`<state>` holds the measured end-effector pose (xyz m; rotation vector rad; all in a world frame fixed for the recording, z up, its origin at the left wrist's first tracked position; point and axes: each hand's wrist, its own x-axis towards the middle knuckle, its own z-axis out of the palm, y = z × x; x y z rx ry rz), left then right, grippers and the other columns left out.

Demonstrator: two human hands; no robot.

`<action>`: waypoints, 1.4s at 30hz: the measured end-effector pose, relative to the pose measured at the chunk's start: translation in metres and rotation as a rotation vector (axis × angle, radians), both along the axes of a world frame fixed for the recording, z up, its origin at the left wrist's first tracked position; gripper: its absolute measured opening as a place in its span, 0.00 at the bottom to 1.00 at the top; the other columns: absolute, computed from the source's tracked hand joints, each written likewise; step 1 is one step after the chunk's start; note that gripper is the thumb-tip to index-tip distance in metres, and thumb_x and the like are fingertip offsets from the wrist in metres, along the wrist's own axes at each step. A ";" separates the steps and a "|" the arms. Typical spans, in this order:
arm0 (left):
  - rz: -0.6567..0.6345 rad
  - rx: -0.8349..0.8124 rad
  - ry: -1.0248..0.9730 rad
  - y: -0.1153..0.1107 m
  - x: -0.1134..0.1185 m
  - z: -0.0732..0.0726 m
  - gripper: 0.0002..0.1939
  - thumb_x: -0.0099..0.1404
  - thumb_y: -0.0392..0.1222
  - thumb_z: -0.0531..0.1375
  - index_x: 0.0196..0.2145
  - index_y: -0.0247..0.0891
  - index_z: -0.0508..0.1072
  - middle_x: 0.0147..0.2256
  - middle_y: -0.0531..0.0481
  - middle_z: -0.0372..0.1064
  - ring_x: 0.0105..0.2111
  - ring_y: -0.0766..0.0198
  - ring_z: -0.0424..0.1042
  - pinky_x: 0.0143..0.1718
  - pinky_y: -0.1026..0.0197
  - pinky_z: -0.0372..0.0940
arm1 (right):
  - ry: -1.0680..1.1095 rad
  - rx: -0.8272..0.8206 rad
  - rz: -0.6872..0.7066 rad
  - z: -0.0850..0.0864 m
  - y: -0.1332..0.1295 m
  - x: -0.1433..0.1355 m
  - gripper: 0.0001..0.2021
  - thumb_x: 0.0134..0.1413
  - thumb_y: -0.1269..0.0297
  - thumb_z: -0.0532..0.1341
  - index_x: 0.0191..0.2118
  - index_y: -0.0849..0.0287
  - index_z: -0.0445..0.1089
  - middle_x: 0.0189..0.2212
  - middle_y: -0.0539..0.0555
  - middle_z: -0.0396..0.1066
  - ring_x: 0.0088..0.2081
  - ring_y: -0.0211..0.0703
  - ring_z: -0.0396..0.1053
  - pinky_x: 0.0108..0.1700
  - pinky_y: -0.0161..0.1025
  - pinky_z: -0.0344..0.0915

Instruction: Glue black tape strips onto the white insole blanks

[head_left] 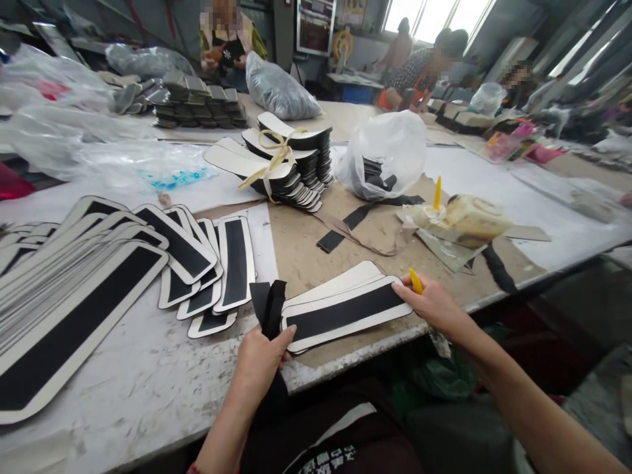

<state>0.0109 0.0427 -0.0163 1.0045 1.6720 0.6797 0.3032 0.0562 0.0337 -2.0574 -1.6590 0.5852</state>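
Observation:
My left hand [261,359] grips the left end of a long white panel with a black strip down its middle [348,308]. Loose black fabric strips [270,304] stick up from the same hand. At the panel's right end, my right hand [437,304] pinches the corner, with a yellow pointed stick [415,282] also between its fingers. Plain white panels [340,282] lie just behind and partly under the held one. Left of my hands, finished-looking panels with black strips [236,263] are fanned out on the table, beside a larger overlapping row [93,316].
Tied stacks of white panels [284,155] stand mid-table. Right of them are a plastic bag of black strips [382,155] and a glue-smeared container [476,217] with an upright yellow stick [438,194]. The table edge [345,359] runs before me. Other people work farther back.

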 end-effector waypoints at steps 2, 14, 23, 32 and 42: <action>0.020 0.007 -0.022 0.000 0.000 -0.002 0.15 0.49 0.51 0.63 0.23 0.36 0.66 0.11 0.51 0.64 0.12 0.63 0.61 0.15 0.63 0.55 | 0.026 -0.012 0.033 -0.001 0.000 0.002 0.17 0.50 0.48 0.53 0.22 0.57 0.60 0.18 0.47 0.61 0.23 0.38 0.60 0.26 0.34 0.56; 0.227 0.107 -0.256 -0.015 -0.011 0.010 0.24 0.48 0.56 0.64 0.33 0.32 0.70 0.17 0.54 0.65 0.15 0.70 0.60 0.16 0.67 0.54 | 0.155 0.021 0.002 0.004 -0.004 0.015 0.18 0.47 0.45 0.57 0.24 0.56 0.67 0.19 0.48 0.64 0.22 0.39 0.61 0.23 0.35 0.59; 0.314 0.043 -0.469 -0.029 -0.012 0.042 0.24 0.43 0.49 0.69 0.36 0.32 0.73 0.29 0.47 0.74 0.25 0.60 0.72 0.23 0.62 0.67 | 0.258 0.025 0.085 0.014 -0.005 0.000 0.19 0.48 0.45 0.58 0.25 0.57 0.64 0.19 0.47 0.61 0.22 0.38 0.60 0.22 0.34 0.58; 0.412 0.091 -0.510 -0.039 -0.009 0.039 0.21 0.44 0.43 0.70 0.36 0.32 0.74 0.30 0.47 0.76 0.31 0.55 0.75 0.35 0.58 0.71 | 0.175 -0.029 0.144 0.007 -0.012 -0.013 0.17 0.48 0.47 0.58 0.24 0.57 0.66 0.19 0.48 0.67 0.23 0.39 0.64 0.25 0.34 0.59; 0.528 -0.015 -0.496 -0.045 -0.004 0.042 0.22 0.43 0.37 0.69 0.38 0.36 0.73 0.30 0.50 0.76 0.29 0.53 0.76 0.28 0.58 0.72 | 0.342 -0.024 0.208 0.011 -0.024 -0.007 0.14 0.52 0.52 0.56 0.32 0.59 0.67 0.25 0.48 0.68 0.27 0.38 0.65 0.28 0.33 0.61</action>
